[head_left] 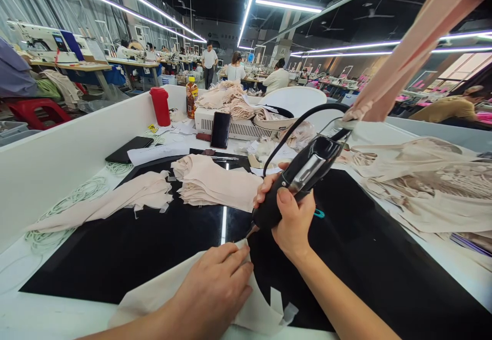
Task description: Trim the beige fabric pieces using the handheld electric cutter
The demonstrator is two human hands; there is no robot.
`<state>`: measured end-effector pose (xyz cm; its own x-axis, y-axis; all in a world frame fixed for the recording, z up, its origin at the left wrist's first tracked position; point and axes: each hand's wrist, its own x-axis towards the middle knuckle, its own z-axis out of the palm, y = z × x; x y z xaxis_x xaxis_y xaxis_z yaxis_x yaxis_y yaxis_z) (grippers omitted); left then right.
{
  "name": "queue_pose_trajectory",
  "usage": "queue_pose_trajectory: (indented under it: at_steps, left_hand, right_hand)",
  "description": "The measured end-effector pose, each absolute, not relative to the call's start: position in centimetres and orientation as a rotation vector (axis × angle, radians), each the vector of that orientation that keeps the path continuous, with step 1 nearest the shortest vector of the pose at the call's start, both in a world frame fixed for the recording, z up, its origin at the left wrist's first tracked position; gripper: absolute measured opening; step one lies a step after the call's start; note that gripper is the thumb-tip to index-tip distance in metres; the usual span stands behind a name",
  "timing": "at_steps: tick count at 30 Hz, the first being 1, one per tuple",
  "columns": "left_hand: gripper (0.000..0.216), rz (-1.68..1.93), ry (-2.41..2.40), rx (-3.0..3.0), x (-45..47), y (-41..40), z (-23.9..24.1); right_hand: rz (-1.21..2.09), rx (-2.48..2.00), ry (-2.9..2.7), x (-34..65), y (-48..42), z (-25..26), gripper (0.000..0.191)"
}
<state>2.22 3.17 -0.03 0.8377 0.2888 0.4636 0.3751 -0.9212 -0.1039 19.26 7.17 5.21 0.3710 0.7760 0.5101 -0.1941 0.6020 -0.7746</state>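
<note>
A cloth piece (258, 305) lies on the mat (365, 247) before a fabric stack (215, 183) and phone (220, 130).

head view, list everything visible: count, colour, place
Corded hand tool: 1, black, centre
Fabric piece: 1, cream, front
Board: 1, black, foreground
Fabric stacks: 2, pale pink, centre left
Vented box: 1, white, centre back
Fabric pile: 1, pale pink, on box
Smartphone: 1, black, before box
Tumbler: 1, red, back left
Bottle: 1, amber, beside tumbler
Fabric heap: 1, beige, right
Hanging cloth: count unclear, pink, upper right
Sewing machines: several, white, background
People: several, background
Left hand: 1, bare, on fabric piece
Right hand: 1, bare, gripping tool
</note>
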Motion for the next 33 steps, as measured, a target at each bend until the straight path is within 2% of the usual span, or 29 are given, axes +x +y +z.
queue_pose_trajectory:
  at_steps: [18, 26, 33]
  left_hand:
    - [0.021, -0.656, -0.508, -2.769, 2.25, 3.38, -0.66]
    - [0.016, -0.670, -0.511, -2.796, 2.32, 3.39, -0.41]
    - [0.016, -0.681, -0.507, -2.797, 2.26, 3.28, -0.52]
  right_hand:
    - [0.696, -0.688, -0.981, 19.25, 6.74, 5.70, 0.049]
    - [0.677, -0.704, -1.008, 19.16, 6.71, 5.38, 0.039]
    - [0.678, -0.654, -0.975, 19.01, 6.61, 5.33, 0.042]
